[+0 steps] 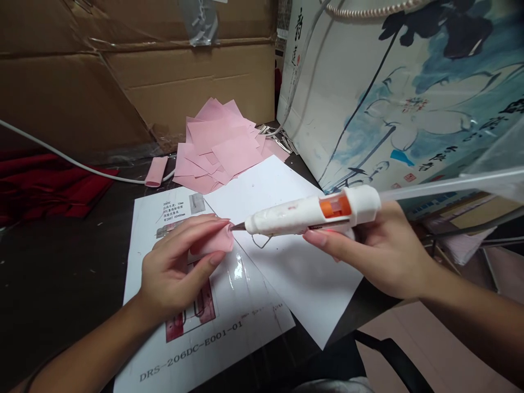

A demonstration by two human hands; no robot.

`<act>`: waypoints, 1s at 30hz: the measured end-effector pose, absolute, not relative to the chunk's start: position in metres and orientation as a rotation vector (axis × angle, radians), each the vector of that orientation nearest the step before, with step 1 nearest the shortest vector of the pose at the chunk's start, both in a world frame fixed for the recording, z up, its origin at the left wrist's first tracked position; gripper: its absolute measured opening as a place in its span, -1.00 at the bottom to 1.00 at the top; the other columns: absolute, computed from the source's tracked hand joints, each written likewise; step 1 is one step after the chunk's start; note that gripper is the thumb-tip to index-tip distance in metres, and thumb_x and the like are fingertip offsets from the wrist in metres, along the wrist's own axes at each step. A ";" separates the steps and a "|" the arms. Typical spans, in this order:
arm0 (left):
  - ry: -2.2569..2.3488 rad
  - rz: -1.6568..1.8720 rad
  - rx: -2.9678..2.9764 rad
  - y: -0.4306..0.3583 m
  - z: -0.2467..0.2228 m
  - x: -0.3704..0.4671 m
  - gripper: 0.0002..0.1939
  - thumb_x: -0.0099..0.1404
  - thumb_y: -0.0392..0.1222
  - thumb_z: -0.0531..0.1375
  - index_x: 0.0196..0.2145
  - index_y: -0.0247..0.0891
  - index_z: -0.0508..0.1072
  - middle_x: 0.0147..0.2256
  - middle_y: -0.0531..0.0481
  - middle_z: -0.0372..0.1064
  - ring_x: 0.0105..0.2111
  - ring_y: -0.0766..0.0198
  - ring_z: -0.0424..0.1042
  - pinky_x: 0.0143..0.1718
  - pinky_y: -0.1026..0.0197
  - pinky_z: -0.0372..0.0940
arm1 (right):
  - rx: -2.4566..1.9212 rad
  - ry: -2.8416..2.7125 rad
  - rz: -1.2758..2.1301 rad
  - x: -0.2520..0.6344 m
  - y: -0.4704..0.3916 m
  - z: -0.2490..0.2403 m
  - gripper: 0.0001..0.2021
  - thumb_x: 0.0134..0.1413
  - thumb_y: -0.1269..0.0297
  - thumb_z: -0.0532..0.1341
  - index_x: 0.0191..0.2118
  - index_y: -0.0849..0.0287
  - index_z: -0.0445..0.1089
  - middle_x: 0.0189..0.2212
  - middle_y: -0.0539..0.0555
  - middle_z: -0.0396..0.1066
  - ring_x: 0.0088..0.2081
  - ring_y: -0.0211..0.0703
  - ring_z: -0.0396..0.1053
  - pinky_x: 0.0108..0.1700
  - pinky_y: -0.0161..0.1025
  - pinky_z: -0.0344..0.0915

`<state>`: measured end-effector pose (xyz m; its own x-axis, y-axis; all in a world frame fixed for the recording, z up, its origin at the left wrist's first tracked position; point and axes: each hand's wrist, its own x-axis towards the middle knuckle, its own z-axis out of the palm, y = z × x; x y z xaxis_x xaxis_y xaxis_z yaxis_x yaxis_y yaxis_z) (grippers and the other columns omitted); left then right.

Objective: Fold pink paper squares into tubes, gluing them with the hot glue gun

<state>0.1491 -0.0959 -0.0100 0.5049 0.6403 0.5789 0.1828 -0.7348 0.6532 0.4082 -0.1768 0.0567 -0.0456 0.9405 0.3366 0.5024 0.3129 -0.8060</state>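
Glue gun point(295, 217) above sheets point(282, 262), piled pieces point(221, 144) behind, cloth point(49, 183) far left

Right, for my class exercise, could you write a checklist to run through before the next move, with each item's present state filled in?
1. Glue gun gripped by the right hand: ok.
2. Pink piece steadied by the left hand: ok.
3. Nozzle aimed at the end of the pink piece: ok.
4. Left fingertips well clear of the nozzle: looks not ok; one is right beside it.
5. Loose pink pieces away from the nozzle: ok, heaped farther back.
6. Glue hot and flowing: cannot tell.
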 end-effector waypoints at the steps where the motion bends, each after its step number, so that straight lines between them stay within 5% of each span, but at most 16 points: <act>1: 0.681 1.156 2.211 -0.096 -0.011 0.148 -0.55 0.28 -0.33 0.22 0.09 0.01 0.41 -0.01 0.04 0.43 0.01 0.17 0.38 0.07 0.10 0.28 | -1.328 -1.643 0.673 0.408 -0.176 0.056 -0.91 0.08 0.25 0.32 -0.41 0.09 0.51 -0.62 -0.10 0.38 -0.58 -0.30 0.30 -0.54 -0.33 0.22; 4: 0.706 1.149 2.158 -0.096 -0.013 0.147 -0.54 0.28 -0.32 0.23 0.10 0.04 0.41 0.01 0.06 0.42 0.05 0.17 0.35 0.14 0.09 0.22 | -1.284 -1.612 0.752 0.409 -0.175 0.055 -0.80 0.10 0.27 0.31 -0.53 0.08 0.47 -0.67 -0.12 0.32 -0.55 -0.32 0.30 -0.48 -0.35 0.24; 12: 0.737 1.151 1.976 -0.098 -0.019 0.146 -0.59 0.30 -0.26 0.22 0.09 -0.03 0.42 0.00 -0.06 0.44 0.09 0.00 0.35 0.19 -0.14 0.17 | -1.303 -1.537 0.507 0.405 -0.182 0.042 -0.97 0.05 0.31 0.34 -0.33 0.03 0.53 -0.52 -0.10 0.42 -0.52 -0.31 0.31 -0.46 -0.34 0.24; 16: 0.709 1.158 1.880 -0.099 -0.020 0.148 -0.61 0.30 -0.25 0.22 0.08 -0.07 0.42 -0.01 -0.15 0.43 0.08 -0.07 0.36 0.16 -0.25 0.18 | -1.494 -1.489 0.436 0.401 -0.167 0.027 -0.84 0.10 0.20 0.29 -0.24 0.14 0.54 -0.48 -0.02 0.44 -0.48 -0.23 0.33 -0.40 -0.26 0.25; 24: 0.665 1.177 1.744 -0.104 -0.009 0.158 -0.72 0.33 -0.25 0.19 0.00 -0.13 0.40 -0.07 -0.10 0.44 -0.02 0.13 0.46 0.11 0.03 0.29 | -1.743 -1.613 0.468 0.407 -0.121 0.000 -0.65 0.22 0.03 0.11 -0.14 0.18 0.49 -0.47 0.05 0.40 -0.48 -0.15 0.27 -0.41 -0.21 0.18; 30: 0.655 1.153 1.652 -0.105 -0.004 0.158 -0.73 0.34 -0.22 0.20 0.00 -0.16 0.38 -0.05 -0.11 0.47 0.00 0.14 0.46 0.08 0.09 0.34 | -1.833 -1.858 0.350 0.411 -0.147 0.013 -0.62 0.19 0.00 0.14 -0.08 0.22 0.40 -0.21 0.21 0.46 -0.21 0.06 0.40 -0.22 -0.07 0.31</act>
<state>0.1576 -0.1048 -0.0044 0.4038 0.8315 0.3816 -0.0984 -0.3752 0.9217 0.4106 -0.1470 0.0133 0.0343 0.9849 0.1699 0.8555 0.0590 -0.5144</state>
